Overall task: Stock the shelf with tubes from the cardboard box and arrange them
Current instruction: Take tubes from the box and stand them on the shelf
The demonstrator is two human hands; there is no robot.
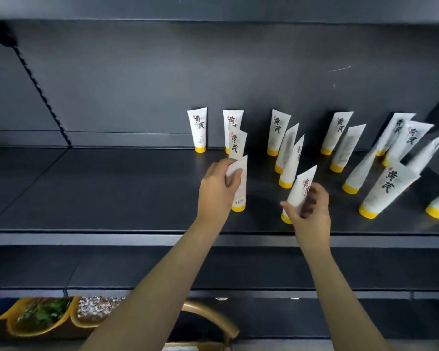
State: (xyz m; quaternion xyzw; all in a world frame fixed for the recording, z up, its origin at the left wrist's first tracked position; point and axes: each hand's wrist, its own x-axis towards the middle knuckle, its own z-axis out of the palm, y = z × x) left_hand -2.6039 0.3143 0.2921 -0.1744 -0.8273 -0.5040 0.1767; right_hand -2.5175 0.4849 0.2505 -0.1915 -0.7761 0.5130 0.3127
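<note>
Operator: Report state of hands before release.

Inspector: For left hand: curled round the upper body of front tube, yellow cap down on shelf, directly in front of middle tube and back tube. For right hand: pinching leaning tube between thumb and fingers, cap low near the shelf's front edge. Cannot tell through the blur whether resting on the shelf or just above.

Operator: List likely faults and causes.

Inspector: Fault one, toppling on release. Cause: narrow cap as sole footing under a tall soft body. Verify upright stance before loosening either grip.
Fault two, chain knock-down. Cause: tight spacing within the column; backward tip of front tube likely to strike middle tube, then back tube.
Fault three, drop off the front. Cause: placing leaning tube so close to the edge while tilted. Straighten first, then set down farther in.
Fault four, collateral contact. Cause: right forearm sweeping near right-hand group, apparently tilted, though possibly only lens distortion.
Fault five, poor facing. Cause: side-on tubes with labels turned away. Rotate to show print forward.

Operator: Locate supply.

Inspector: Cardboard box not identifiable with confidence; only a tan sliver at the bottom of view. Avoid reaching blind.
</note>
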